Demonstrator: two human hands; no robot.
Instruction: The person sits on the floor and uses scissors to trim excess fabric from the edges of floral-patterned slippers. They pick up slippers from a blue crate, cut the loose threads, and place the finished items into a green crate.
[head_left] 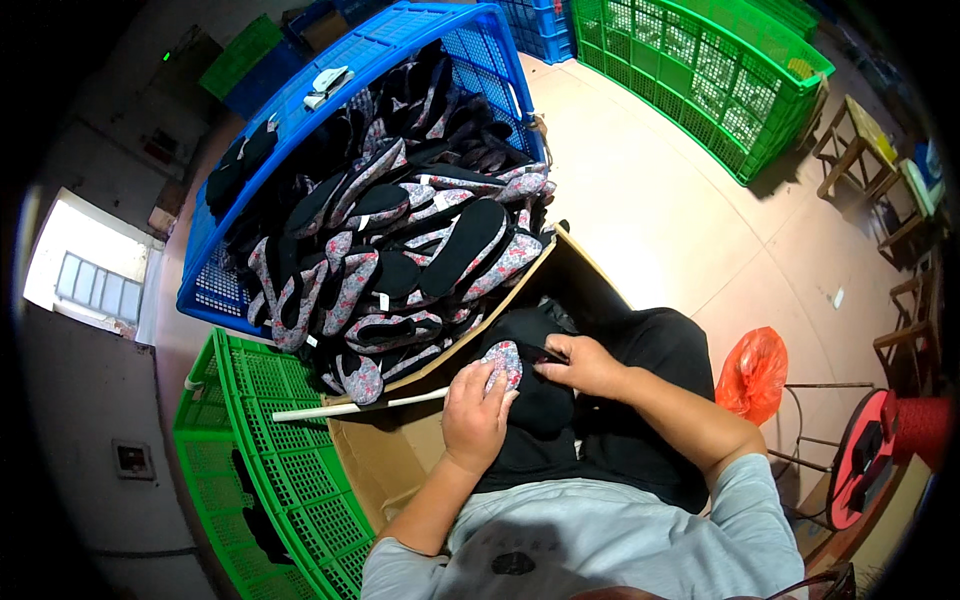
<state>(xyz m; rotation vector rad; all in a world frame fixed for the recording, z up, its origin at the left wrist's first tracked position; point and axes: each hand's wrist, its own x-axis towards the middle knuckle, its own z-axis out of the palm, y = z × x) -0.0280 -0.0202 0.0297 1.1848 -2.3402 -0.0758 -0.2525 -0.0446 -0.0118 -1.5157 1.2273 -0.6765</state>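
Over my lap I hold a slipper (505, 362) with a grey-and-pink floral toe and black fabric behind it. My left hand (474, 412) is closed over the floral part, its fingers bent across it. My right hand (584, 366) pinches the black edge of the same slipper. A white rod (350, 408) runs from the left up to my left hand; whether the hand touches it is hidden. Just beyond my hands, a large heap of floral and black slippers (385, 265) spills out of a tipped blue crate (215, 285) toward me.
A cardboard box (375, 465) lies open beside my lap, with a green crate (290, 440) to its left. Another green crate (690, 75) stands at the far right. A red plastic bag (752, 375), a red round-topped stool (862, 455) and wooden stools (855, 150) are on the right.
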